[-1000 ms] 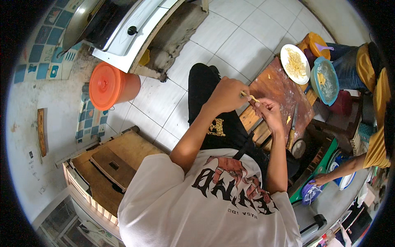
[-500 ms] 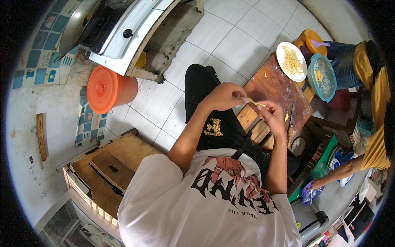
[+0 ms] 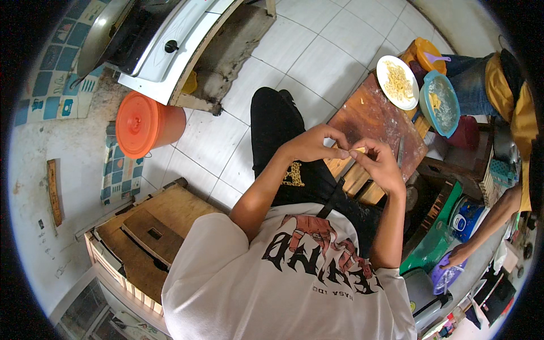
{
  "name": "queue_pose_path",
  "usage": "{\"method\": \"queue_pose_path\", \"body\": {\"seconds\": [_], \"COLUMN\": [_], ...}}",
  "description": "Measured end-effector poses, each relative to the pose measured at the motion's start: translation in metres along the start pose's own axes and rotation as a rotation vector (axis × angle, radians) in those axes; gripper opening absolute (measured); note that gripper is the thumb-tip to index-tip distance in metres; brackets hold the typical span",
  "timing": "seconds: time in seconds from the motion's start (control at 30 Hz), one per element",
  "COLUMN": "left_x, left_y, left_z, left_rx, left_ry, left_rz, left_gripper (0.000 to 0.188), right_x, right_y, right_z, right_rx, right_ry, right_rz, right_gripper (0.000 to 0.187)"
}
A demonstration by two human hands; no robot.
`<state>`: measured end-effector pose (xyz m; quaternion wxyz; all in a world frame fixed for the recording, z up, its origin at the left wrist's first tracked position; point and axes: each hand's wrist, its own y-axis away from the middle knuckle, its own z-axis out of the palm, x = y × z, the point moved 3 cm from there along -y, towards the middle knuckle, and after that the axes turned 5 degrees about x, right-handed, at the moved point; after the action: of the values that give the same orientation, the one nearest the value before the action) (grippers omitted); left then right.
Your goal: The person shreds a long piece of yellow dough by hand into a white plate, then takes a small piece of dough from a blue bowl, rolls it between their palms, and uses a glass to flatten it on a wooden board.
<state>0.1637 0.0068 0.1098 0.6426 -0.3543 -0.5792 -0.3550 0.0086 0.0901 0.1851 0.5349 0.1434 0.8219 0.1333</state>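
Note:
Over the wooden bench, my left hand (image 3: pixel 318 143) and my right hand (image 3: pixel 378 162) meet fingertip to fingertip. Between the pinched thumbs and forefingers is a small pale-yellow piece of dough (image 3: pixel 359 150), mostly covered by the fingers. Beyond them lies a flour-dusted brown board (image 3: pixel 362 113), with a knife (image 3: pixel 400 152) along its right part, partly behind my right hand. A white plate (image 3: pixel 387 96) at the board's far end holds a heap of yellow dough pieces. Beside it, a light-blue bowl (image 3: pixel 425 113) contains flour and some yellow dough.
An orange bowl (image 3: pixel 420 48) with a purple spoon stands behind the plate. At right, a co-worker's hand (image 3: pixel 453 258) reaches to a purple container (image 3: pixel 442 277). To the left are a lidded orange bucket (image 3: pixel 170 126), a stove (image 3: pixel 164 56) and a wooden cabinet (image 3: pixel 187 207).
My hands have come closer together, and the dough strip that spanned them now shows only as a small bit. The co-worker's arm has shifted right along with the purple container.

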Motion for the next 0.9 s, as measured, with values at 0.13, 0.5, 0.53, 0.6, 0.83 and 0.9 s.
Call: {"method": "queue_pose_path", "body": {"seconds": [0.13,0.5,0.53,0.6,0.83,0.9], "left_x": [0.002,0.002,0.000,-0.001,-0.026,-0.042], "left_y": [-0.001,-0.004,-0.004,-0.004,-0.010,-0.012], "left_z": [-0.002,0.007,0.009,0.013,0.034,0.044], "left_rx": [0.022,0.033,0.030,0.022,-0.023,-0.005], "left_ry": [0.094,0.001,0.015,0.038,0.087,0.099], "left_rz": [-0.056,-0.109,-0.155,-0.250,-0.391,-0.416], "left_gripper": [0.018,0.016,0.016,0.017,0.013,0.012], "right_x": [0.017,0.037,0.042,0.050,0.103,0.113], "right_y": [-0.002,0.011,0.014,0.021,0.041,0.040], "right_z": [-0.001,-0.017,-0.020,-0.029,-0.056,-0.064], "right_rx": [0.034,0.200,0.218,0.256,0.371,0.432], "right_ry": [-0.049,-0.177,-0.206,-0.267,-0.320,-0.240], "right_rz": [0.009,0.039,0.049,0.068,0.136,0.152], "right_gripper": [0.010,0.015,0.014,0.014,0.013,0.014]}}
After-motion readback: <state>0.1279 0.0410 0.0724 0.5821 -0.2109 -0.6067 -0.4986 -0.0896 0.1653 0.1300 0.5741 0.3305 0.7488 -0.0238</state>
